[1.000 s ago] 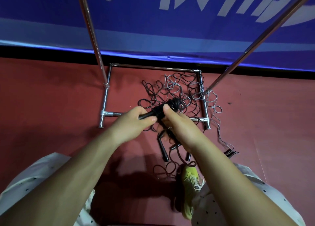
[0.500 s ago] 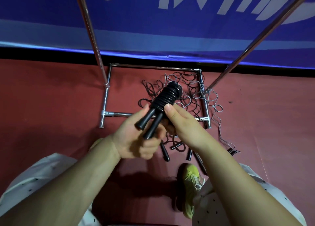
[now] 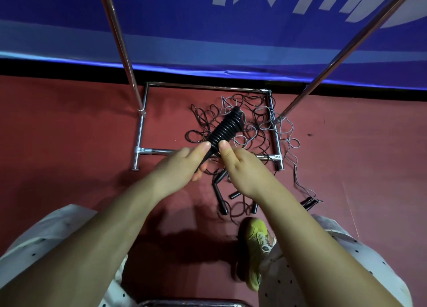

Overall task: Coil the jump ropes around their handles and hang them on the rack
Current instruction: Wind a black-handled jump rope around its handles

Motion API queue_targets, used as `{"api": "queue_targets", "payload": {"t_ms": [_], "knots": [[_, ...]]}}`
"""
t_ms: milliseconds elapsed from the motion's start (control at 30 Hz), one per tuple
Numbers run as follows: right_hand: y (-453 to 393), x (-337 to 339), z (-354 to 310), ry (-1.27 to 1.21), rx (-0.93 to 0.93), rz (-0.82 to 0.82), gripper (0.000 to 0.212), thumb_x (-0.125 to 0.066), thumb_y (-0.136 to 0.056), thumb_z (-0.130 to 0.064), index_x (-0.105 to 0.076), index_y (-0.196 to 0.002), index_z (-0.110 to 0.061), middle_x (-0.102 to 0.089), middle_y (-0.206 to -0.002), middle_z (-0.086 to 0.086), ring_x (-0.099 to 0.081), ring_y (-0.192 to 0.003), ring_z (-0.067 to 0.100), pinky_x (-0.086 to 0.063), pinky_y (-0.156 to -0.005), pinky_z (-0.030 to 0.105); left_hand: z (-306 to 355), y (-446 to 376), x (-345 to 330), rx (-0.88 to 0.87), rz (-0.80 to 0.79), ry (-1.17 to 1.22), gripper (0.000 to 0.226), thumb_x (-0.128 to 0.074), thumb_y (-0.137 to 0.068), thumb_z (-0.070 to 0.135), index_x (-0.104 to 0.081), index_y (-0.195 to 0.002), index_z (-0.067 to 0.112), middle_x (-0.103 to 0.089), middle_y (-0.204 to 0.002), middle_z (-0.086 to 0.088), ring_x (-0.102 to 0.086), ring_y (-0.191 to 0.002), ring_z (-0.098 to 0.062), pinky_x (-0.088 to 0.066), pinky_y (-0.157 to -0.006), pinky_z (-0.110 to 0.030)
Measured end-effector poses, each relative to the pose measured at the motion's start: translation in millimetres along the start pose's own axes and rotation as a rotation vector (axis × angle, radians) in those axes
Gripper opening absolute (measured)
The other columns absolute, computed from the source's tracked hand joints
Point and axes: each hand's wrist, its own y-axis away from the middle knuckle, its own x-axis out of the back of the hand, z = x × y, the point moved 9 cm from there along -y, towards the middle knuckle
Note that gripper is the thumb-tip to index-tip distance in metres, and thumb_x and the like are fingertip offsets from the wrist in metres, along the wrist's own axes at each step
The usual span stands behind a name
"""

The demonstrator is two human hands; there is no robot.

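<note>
Both the left hand [image 3: 184, 165] and right hand [image 3: 240, 165] pinch the coiled black jump rope [image 3: 225, 129] at its lower end, its long axis slanting toward upper right of the frame.

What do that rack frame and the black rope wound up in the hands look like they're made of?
The rack looks like polished metal tubing, probably chrome or steel: it is silvery with bright mirror-like glints and clamped joints. The coiled rope looks like smooth plastic or rubber-coated cord: glossy black, with highlights along each turn. Its core cannot be seen.
</note>
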Motion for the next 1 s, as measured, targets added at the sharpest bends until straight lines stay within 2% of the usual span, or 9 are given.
{"api": "queue_targets", "payload": {"t_ms": [133, 233, 367, 567, 633, 733, 833, 900, 1000], "knots": [[-3.2, -7.2, 7.1, 0.039, -0.052, -0.019, 0.063, -0.018, -0.096, -0.060, -0.051, -0.065, -0.016, -0.063, -0.077, 0.011, -0.057, -0.079, 0.030, -0.048, -0.081, 0.039, -9.2, -2.6, 19.1, 0.029, 0.170, -0.220, 0.052, -0.037, -0.090, 0.059, -0.051, -0.065, 0.015, -0.052, -0.055, 0.007, -0.049, -0.060, -0.020, -0.039, -0.065, -0.034], [-2.9, -11.8, 7.0, -0.137, -0.056, -0.034, 0.063, -0.022, -0.099, -0.055, -0.048, -0.057, -0.016, -0.048, -0.056, -0.006, -0.047, -0.060, 0.018, -0.046, -0.069, 0.036, -12.0, -3.2, 21.9, 0.067, 0.184, -0.230, 0.050, -0.044, -0.088, 0.059, -0.047, -0.064, 0.016, -0.049, -0.061, 0.003, -0.046, -0.062, -0.020, -0.036, -0.062, -0.034], [-1.9, -11.1, 12.7, -0.292, -0.115, -0.040, 0.070, -0.022, -0.099, -0.057, -0.057, -0.049, -0.022, -0.044, -0.038, -0.012, -0.040, -0.041, 0.001, -0.030, -0.056, 0.024, -5.9, -2.4, 22.1, 0.059, 0.183, -0.277, 0.038, -0.055, -0.088, 0.047, -0.048, -0.066, 0.017, -0.047, -0.062, 0.005, -0.044, -0.061, -0.016, -0.032, -0.059, -0.032], [-3.1, -13.1, 15.3, -0.323, -0.129, -0.025, 0.058, -0.035, -0.097, -0.057, -0.053, -0.061, -0.015, -0.042, -0.038, -0.014, -0.038, -0.038, 0.001, -0.029, -0.055, 0.025, 0.3, -0.7, 28.0, -0.001, 0.216, -0.231, 0.034, -0.072, -0.074, 0.044, -0.053, -0.062, 0.019, -0.048, -0.055, 0.009, -0.041, -0.051, -0.008, -0.032, -0.054, -0.028], [-5.4, -11.6, 13.6, -0.301, -0.087, -0.012, 0.056, -0.035, -0.097, -0.055, -0.046, -0.062, -0.014, -0.037, -0.044, -0.011, -0.032, -0.043, 0.006, -0.028, -0.055, 0.028, -1.4, -1.7, 23.6, 0.013, 0.118, -0.081, 0.035, -0.072, -0.073, 0.050, -0.055, -0.064, 0.020, -0.053, -0.056, 0.010, -0.044, -0.049, -0.006, -0.034, -0.053, -0.026], [-7.7, -7.3, 4.3, -0.269, 0.036, 0.002, 0.055, -0.036, -0.096, -0.059, -0.048, -0.061, -0.018, -0.047, -0.052, -0.012, -0.042, -0.051, 0.006, -0.033, -0.058, 0.028, -8.7, 7.6, -0.3, 0.214, -0.195, 0.492, 0.057, -0.043, -0.075, 0.064, -0.066, -0.081, 0.013, -0.065, -0.069, -0.008, -0.055, -0.053, -0.014, -0.038, -0.050, -0.025], [-4.0, -4.9, -7.5, -0.249, 0.177, -0.009, 0.053, -0.028, -0.091, -0.062, -0.052, -0.064, -0.022, -0.052, -0.060, -0.011, -0.046, -0.059, 0.004, -0.034, -0.063, 0.026, -6.0, 21.5, -20.6, 0.332, -0.425, 0.744, 0.071, -0.031, -0.076, 0.064, -0.069, -0.081, 0.005, -0.056, -0.059, -0.007, -0.047, -0.045, -0.016, -0.034, -0.043, -0.019], [-2.2, -3.6, -8.3, -0.259, 0.182, 0.008, 0.051, -0.029, -0.095, -0.059, -0.053, -0.066, -0.025, -0.054, -0.059, -0.016, -0.047, -0.059, 0.001, -0.032, -0.062, 0.021, -4.5, 22.9, -28.1, 0.357, -0.458, 0.829, 0.063, -0.033, -0.078, 0.061, -0.062, -0.077, 0.005, -0.043, -0.050, 0.000, -0.035, -0.037, -0.010, -0.026, -0.039, -0.016], [-2.9, -10.4, 1.2, -0.331, 0.077, 0.053, 0.052, -0.025, -0.100, -0.052, -0.053, -0.065, -0.025, -0.054, -0.055, -0.018, -0.046, -0.055, -0.002, -0.033, -0.059, 0.016, -7.3, 17.1, -32.2, 0.382, -0.371, 0.879, 0.053, -0.034, -0.086, 0.055, -0.057, -0.070, 0.010, -0.036, -0.048, 0.004, -0.025, -0.034, -0.005, -0.020, -0.038, -0.016]]}}
